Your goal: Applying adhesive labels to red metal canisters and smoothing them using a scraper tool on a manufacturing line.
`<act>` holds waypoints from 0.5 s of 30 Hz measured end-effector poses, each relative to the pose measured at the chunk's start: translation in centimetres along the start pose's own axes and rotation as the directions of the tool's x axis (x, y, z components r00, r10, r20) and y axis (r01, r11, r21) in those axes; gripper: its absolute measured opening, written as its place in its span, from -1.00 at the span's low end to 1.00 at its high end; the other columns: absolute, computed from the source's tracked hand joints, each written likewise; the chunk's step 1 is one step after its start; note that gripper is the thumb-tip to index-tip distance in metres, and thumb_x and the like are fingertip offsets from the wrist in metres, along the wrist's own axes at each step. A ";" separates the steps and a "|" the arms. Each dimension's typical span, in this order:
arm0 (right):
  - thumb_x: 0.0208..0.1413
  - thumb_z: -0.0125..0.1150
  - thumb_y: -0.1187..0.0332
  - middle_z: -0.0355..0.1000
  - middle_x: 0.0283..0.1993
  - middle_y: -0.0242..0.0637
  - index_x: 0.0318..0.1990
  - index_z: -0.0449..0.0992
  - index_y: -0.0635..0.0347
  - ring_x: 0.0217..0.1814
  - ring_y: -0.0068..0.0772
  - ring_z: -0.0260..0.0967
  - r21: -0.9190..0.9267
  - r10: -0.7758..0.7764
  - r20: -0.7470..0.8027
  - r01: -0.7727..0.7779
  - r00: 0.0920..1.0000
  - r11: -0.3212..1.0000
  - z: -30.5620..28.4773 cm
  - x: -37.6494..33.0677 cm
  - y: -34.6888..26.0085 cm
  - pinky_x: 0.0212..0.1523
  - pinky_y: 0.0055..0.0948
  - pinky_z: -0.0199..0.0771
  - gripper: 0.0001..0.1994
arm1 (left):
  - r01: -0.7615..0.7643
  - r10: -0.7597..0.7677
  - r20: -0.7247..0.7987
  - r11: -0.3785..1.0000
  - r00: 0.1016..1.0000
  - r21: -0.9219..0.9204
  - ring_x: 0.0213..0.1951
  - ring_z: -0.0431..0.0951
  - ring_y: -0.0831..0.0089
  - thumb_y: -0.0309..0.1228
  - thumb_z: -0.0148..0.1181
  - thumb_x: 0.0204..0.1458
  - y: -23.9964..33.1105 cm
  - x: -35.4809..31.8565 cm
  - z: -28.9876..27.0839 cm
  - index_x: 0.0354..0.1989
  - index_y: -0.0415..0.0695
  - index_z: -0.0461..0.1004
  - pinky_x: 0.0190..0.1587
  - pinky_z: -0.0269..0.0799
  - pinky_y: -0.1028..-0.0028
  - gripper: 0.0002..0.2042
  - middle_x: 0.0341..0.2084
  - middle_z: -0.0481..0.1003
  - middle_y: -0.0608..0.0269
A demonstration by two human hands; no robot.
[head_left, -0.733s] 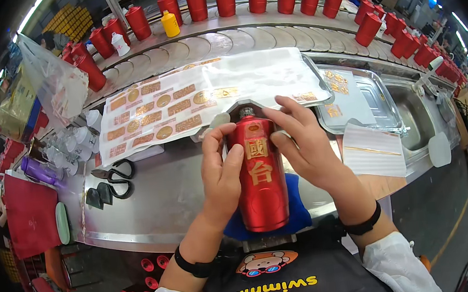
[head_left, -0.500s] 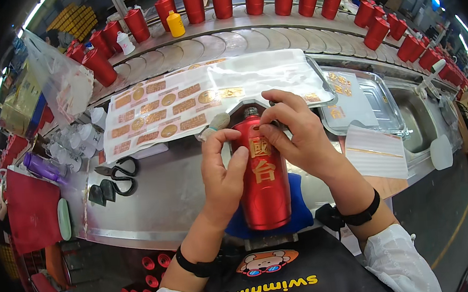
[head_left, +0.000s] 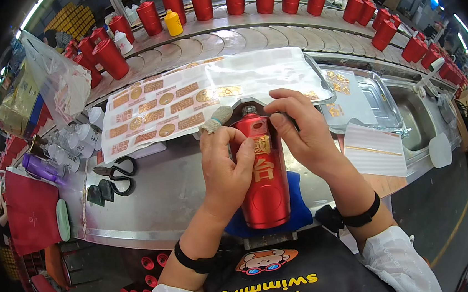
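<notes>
A shiny red bottle (head_left: 266, 204) with gold lettering lies in front of me on a blue cloth (head_left: 298, 196), its neck pointing away. My left hand (head_left: 222, 166) is curled against its left side, the thumb pressing on the upper gold character. Just beyond those fingers sticks up a grey cloth-covered tip (head_left: 216, 119) with a teal band; I cannot tell whether it covers a finger or is held. My right hand (head_left: 305, 134) stands beside the bottle's upper right, fingers bent and apart, thumb and forefinger near the shoulder. Nothing shows between them.
Behind the bottle lies a sheet of gold stickers (head_left: 186, 103). Black-handled scissors (head_left: 119, 175) rest at the left, near clear plastic cups (head_left: 80, 142). On the right are a metal tray (head_left: 380, 102) and a sink (head_left: 418, 124). Red bottles line a conveyor (head_left: 236, 39) at the back.
My right thumb and forefinger have come away from the bottle's front. My left thumb has moved right onto the upper gold character. The row of bottles on the conveyor has shifted.
</notes>
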State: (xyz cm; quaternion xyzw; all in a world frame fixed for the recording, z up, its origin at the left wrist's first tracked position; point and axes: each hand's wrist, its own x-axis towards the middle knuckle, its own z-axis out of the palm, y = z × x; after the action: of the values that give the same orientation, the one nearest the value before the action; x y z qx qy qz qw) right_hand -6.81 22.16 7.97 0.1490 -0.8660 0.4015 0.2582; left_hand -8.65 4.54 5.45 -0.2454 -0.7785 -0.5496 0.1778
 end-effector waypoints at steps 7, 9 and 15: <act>-0.01 0.37 0.22 0.31 0.08 0.05 -0.15 0.41 0.27 0.18 0.05 0.26 0.017 0.110 -0.022 -0.110 0.994 0.994 1.0 -1.8 0.3 0.16 -0.15 0.25 -0.62 | -0.027 0.027 0.005 0.997 1.000 0.072 -0.26 0.32 0.23 -0.46 0.17 0.03 0.1 0.1 -0.2 -0.42 -0.20 0.38 -0.13 0.25 0.31 -0.89 -0.42 0.38 0.15; 0.01 0.36 0.24 0.32 0.05 0.00 -0.18 0.39 0.25 0.15 -0.01 0.28 0.028 0.101 -0.023 -0.101 0.995 0.995 1.0 -1.8 0.5 0.15 -0.20 0.27 -0.65 | -0.022 0.020 0.016 0.995 1.000 0.095 -0.26 0.35 0.28 -0.46 0.16 0.04 0.0 0.1 -0.3 -0.42 -0.21 0.38 -0.11 0.26 0.36 -0.89 -0.39 0.38 0.16; 0.03 0.33 0.27 0.32 0.04 -0.08 -0.17 0.37 0.25 0.09 -0.14 0.31 0.311 0.316 0.074 -0.323 0.946 0.894 1.6 -2.1 1.3 0.13 -0.32 0.28 -0.67 | -0.002 0.002 -0.034 1.000 0.999 0.013 -0.23 0.34 0.14 -0.46 0.15 0.06 -0.8 -0.4 0.1 -0.30 -0.22 0.40 -0.09 0.25 0.23 -0.89 -0.36 0.40 0.10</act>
State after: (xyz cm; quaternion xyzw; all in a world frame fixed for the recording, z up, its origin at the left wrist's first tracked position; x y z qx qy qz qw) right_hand -6.15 21.88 5.12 0.0490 -0.8051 0.5712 0.1519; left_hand -8.79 4.34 4.61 -0.2356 -0.7787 -0.5484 0.1933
